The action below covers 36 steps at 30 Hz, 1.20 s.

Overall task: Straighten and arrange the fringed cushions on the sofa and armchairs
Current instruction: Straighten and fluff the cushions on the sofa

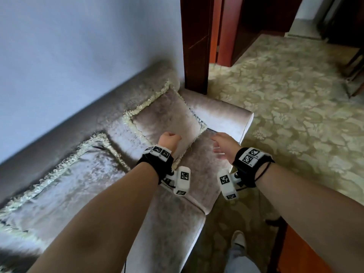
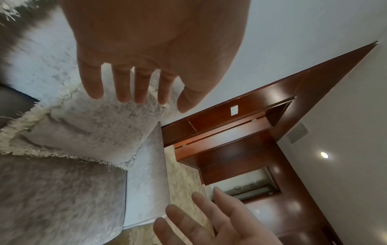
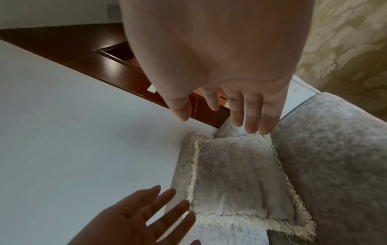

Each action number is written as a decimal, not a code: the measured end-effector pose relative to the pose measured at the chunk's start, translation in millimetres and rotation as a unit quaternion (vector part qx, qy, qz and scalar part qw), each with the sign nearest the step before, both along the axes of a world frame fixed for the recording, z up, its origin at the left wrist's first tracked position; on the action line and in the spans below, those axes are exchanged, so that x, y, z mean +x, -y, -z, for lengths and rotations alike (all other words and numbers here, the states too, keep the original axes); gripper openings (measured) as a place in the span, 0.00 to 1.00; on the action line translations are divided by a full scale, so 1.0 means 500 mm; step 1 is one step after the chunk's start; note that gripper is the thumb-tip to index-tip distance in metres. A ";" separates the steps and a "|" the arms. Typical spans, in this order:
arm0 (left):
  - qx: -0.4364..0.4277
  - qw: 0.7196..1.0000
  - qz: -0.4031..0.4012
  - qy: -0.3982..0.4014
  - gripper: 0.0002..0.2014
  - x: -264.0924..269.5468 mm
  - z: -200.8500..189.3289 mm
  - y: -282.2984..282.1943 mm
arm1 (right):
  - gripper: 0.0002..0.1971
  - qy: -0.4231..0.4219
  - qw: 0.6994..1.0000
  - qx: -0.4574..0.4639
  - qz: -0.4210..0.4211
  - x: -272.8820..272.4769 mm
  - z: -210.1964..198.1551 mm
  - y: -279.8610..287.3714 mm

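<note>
Nearest, both hands reach out with fingers spread, holding nothing: the left hand [image 1: 169, 139] over a fringed cushion [image 1: 167, 119], the right hand [image 1: 223, 143] just beside its corner. Beyond, the cushion leans in the sofa [image 1: 197, 174] corner against the armrest [image 1: 220, 113]; a second cushion [image 1: 65, 186] lies left.

I see a long sofa [image 1: 197, 186] in pale grey-beige velvet, its back against a light wall and its rolled armrest [image 1: 222, 115] at the far end. Two square velvet cushions of the same fabric, edged in cream fringe, lie on it. The far cushion [image 1: 167, 119] leans on the backrest, just beside the armrest. The near cushion [image 1: 65, 186] also leans on the backrest, its fringed corner close to the far one. The sofa stands on a cream-and-olive floral carpet [image 1: 295, 107].
</note>
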<state>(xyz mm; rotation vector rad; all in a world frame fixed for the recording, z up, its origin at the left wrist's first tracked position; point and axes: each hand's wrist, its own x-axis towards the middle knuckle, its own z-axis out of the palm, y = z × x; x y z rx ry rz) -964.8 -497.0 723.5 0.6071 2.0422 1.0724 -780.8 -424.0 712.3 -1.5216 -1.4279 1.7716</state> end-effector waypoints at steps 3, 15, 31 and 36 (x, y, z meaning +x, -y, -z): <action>-0.024 1.000 -0.014 -0.014 0.17 0.011 0.012 -0.100 | 0.23 0.013 0.999 -0.010 -0.030 -0.001 0.027 -0.119; -0.082 0.987 -0.140 -0.001 0.21 -0.080 0.071 -0.254 | 0.20 0.060 0.989 -0.058 -0.126 -0.103 0.104 -0.416; -0.123 0.982 -0.141 -0.010 0.23 -0.286 0.131 -0.401 | 0.23 0.117 0.979 -0.070 -0.149 -0.266 0.182 -0.602; -0.132 0.974 -0.184 -0.015 0.21 -0.329 0.186 -0.494 | 0.25 0.164 0.963 -0.071 -0.201 -0.327 0.263 -0.716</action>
